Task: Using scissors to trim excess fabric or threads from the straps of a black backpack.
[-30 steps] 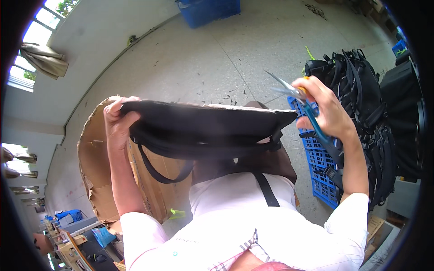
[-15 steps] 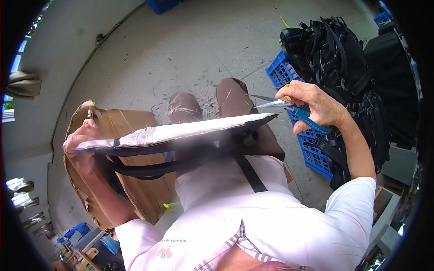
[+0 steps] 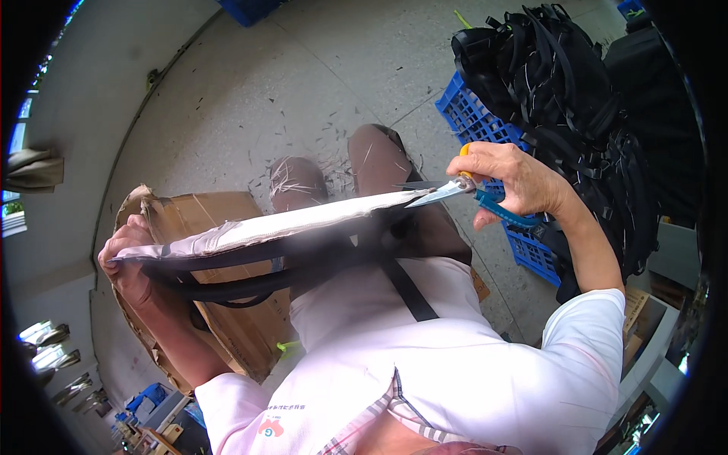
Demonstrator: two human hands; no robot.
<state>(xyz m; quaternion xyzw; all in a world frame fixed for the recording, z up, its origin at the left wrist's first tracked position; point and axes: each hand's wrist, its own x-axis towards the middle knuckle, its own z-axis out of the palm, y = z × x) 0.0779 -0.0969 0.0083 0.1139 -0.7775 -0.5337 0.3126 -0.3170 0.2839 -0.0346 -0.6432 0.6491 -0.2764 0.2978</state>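
Observation:
Stretched across my lap is a long padded fabric piece (image 3: 303,220), with a white upper edge, a dark underside and black webbing straps (image 3: 412,292). At its left end, my left hand (image 3: 127,250) grips the pale fabric between closed fingers. My right hand (image 3: 519,180) is wrapped round a pair of scissors (image 3: 444,192), with yellow and blue on the handles. The scissor blades are parted and point left at the right tip of the piece, one blade passing in front of it. I cannot tell whether the blades touch the fabric.
An open cardboard box (image 3: 220,205) stands by my left arm. To my right, black strapped bags (image 3: 561,83) are piled on a blue plastic crate (image 3: 474,110). Thread scraps (image 3: 303,176) lie on my trouser legs and the floor (image 3: 258,83).
My right hand has moved left with the scissors, bringing the blades to the right tip of the fabric piece. The piece and my left hand have shifted slightly left.

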